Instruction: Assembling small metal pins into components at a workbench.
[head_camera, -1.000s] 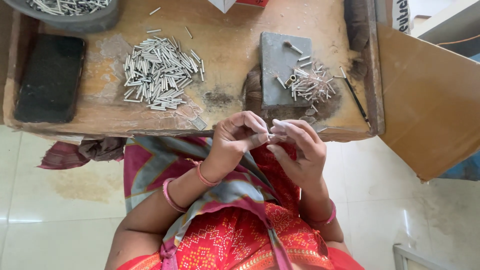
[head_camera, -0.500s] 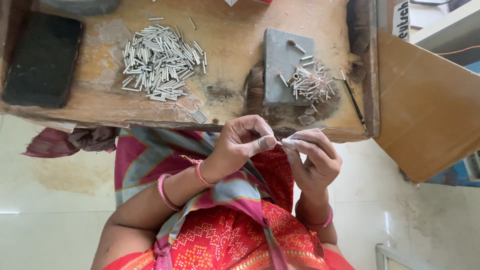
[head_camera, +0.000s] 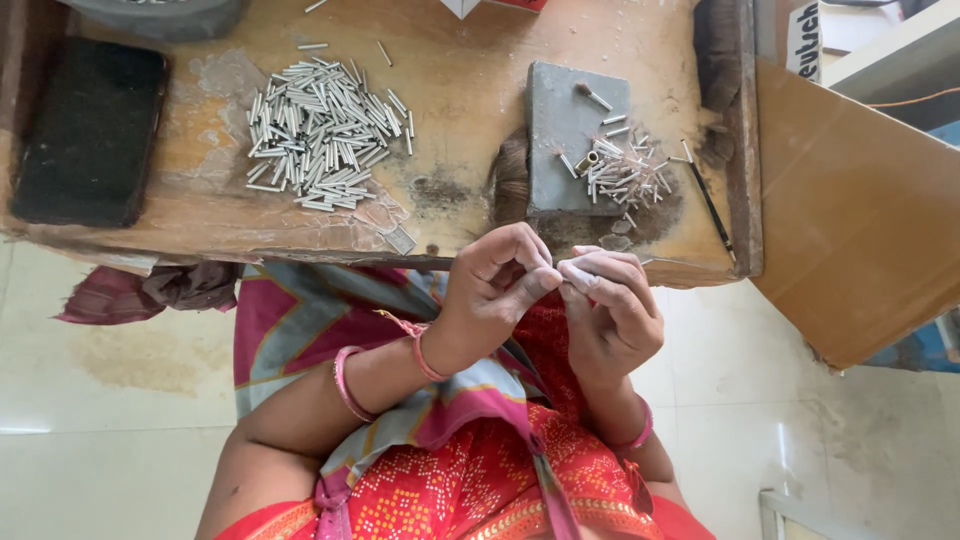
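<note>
My left hand and my right hand meet fingertip to fingertip just in front of the wooden table's near edge, above my lap. Together they pinch a small pale piece; it is too small and too covered to tell what it is. White wrapping shows on a right fingertip. Pink bangles ring both wrists. Nearest on the table is a grey block with a scatter of short metal tubes with dark tufts beside it.
A larger pile of plain silver tubes lies at the table's middle left. A black slab sits far left, a grey bowl at the top edge. A thin dark stick lies near the right rim, and a brown board leans beyond it.
My hands stay together at the fingertips and have sunk a little lower and to the right in the view. The things on the table have not moved.
</note>
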